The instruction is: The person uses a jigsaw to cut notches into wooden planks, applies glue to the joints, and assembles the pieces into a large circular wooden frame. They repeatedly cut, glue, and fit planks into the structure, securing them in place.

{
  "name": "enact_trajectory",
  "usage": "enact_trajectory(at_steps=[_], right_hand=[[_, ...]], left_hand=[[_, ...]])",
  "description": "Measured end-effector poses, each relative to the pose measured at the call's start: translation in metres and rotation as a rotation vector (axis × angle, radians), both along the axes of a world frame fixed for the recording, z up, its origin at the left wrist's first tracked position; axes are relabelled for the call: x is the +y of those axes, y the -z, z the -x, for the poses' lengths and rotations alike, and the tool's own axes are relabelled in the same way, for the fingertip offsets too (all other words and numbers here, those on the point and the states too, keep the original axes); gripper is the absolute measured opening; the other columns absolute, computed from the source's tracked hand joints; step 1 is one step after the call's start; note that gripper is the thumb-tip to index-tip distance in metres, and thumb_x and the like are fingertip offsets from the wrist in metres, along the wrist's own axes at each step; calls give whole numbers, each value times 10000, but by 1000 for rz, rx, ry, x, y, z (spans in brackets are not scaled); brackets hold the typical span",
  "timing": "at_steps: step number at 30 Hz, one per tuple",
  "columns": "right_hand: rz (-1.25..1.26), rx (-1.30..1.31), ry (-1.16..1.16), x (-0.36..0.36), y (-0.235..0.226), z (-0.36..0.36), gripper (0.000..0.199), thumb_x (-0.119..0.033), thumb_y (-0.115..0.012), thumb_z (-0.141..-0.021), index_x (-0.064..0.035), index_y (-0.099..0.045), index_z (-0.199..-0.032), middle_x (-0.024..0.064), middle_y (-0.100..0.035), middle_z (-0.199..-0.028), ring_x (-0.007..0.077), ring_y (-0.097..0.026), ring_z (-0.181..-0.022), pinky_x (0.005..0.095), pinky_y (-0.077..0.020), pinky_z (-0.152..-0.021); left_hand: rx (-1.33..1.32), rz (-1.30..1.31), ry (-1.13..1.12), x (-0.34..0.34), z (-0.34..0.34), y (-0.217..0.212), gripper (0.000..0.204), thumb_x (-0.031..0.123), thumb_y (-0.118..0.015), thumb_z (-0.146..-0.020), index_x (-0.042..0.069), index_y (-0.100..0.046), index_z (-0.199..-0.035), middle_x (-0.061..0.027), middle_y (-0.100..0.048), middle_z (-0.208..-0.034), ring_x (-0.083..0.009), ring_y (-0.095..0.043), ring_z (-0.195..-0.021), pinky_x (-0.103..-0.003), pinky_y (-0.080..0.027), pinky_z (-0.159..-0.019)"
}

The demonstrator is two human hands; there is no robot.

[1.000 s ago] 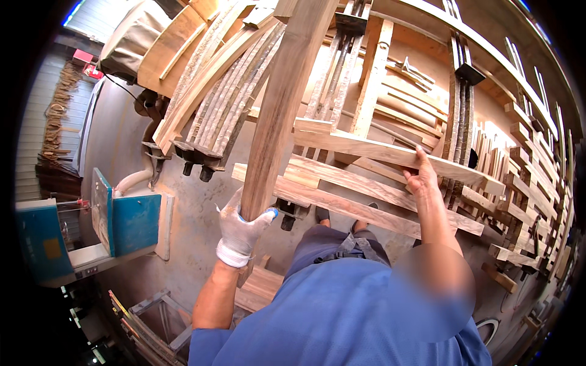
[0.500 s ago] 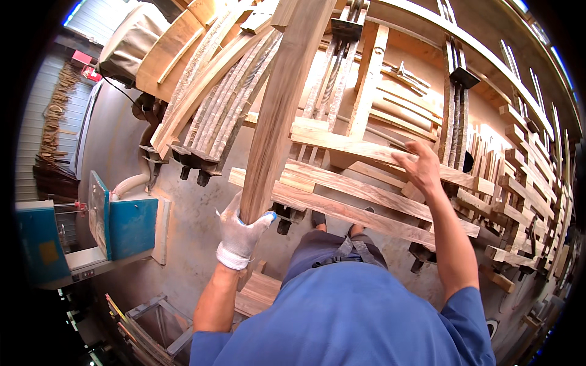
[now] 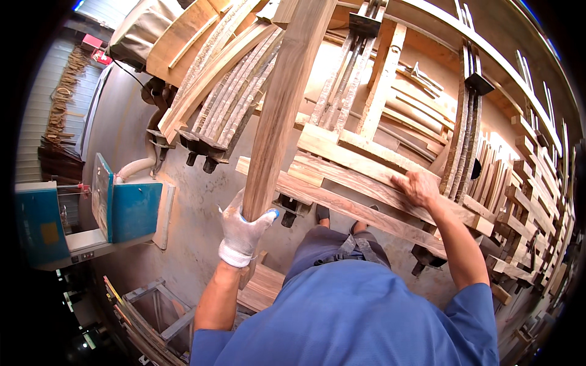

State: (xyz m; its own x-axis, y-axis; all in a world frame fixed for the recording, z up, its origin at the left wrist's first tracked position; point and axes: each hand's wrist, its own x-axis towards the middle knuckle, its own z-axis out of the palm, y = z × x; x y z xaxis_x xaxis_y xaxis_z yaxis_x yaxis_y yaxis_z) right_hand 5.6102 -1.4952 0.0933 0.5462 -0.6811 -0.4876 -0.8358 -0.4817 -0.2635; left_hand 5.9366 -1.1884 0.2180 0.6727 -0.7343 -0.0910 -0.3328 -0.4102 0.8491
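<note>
Pale board: now nearer the person than a second ago, to the right of the brown plank [image 3: 284, 97]; the gap that stood before the middle board [image 3: 366, 185] has closed up, and this pale board [image 3: 329, 148] appears to lie along it.
Right hand: bare; half a second ago it was raised off the wood with fingers apart, and now the right hand [image 3: 420, 188] is down on the boards, right of the brown plank, fingers bent; whether they pinch or only press, I cannot tell.
Left hand: the gloved left hand [image 3: 239, 229] keeps its place, wrapped around the brown plank's lower end, thumb on the near right side.
Brown plank's top: cut off by the upper edge of view.
Gloved fingers: mostly hidden behind the brown plank.
Pale board's right end: hard to make out beneath the bare hand.
Front board: the front board [image 3: 360, 210] passes behind the brown plank, its longer part to the right, on the person's side of the middle board.
Blue machine: the blue machine [image 3: 137, 210] stands left of the brown plank, well apart.
</note>
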Motion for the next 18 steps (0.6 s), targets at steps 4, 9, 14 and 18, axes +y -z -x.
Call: enact_trajectory(at_steps=[4, 9, 14, 18], right_hand=[[7, -45, 13, 6, 1, 2, 736, -691, -537, -1005, 0, -728, -840, 311, -712, -858, 476, -707, -902, 543, -548, -811], [-24, 17, 11, 5, -8, 0, 778, -731, -531, -982, 10, -747, -894, 314, -736, -938, 457, -723, -974, 533, -566, -862], [8, -1, -6, 8, -3, 2, 784, -742, -534, -978, 7, -747, -891, 306, -735, -900, 455, -728, -947, 533, -568, -844], [42, -14, -32, 10, 0, 5, 785, -741, -531, -981, 4, -749, -865, 302, -736, -879, 444, -735, -912, 525, -576, -817]], left_hand=[[57, -9, 11, -4, -2, 1, 529, 126, -865, -779, -24, -687, -1255, -76, -767, -959, -114, -703, -823, -303, -601, -750], [47, -22, 36, -11, -3, -10, 527, 134, -862, -785, -24, -688, -1256, -75, -769, -973, -122, -711, -837, -302, -600, -767], [26, -43, 48, -15, -5, -18, 530, 136, -861, -769, -35, -691, -1241, -86, -770, -987, -134, -709, -875, -313, -594, -805], [-36, -68, 91, -18, -19, -15, 585, 187, -890, -756, -19, -692, -1266, -143, -785, -1056, -207, -757, -936, -352, -601, -856]])
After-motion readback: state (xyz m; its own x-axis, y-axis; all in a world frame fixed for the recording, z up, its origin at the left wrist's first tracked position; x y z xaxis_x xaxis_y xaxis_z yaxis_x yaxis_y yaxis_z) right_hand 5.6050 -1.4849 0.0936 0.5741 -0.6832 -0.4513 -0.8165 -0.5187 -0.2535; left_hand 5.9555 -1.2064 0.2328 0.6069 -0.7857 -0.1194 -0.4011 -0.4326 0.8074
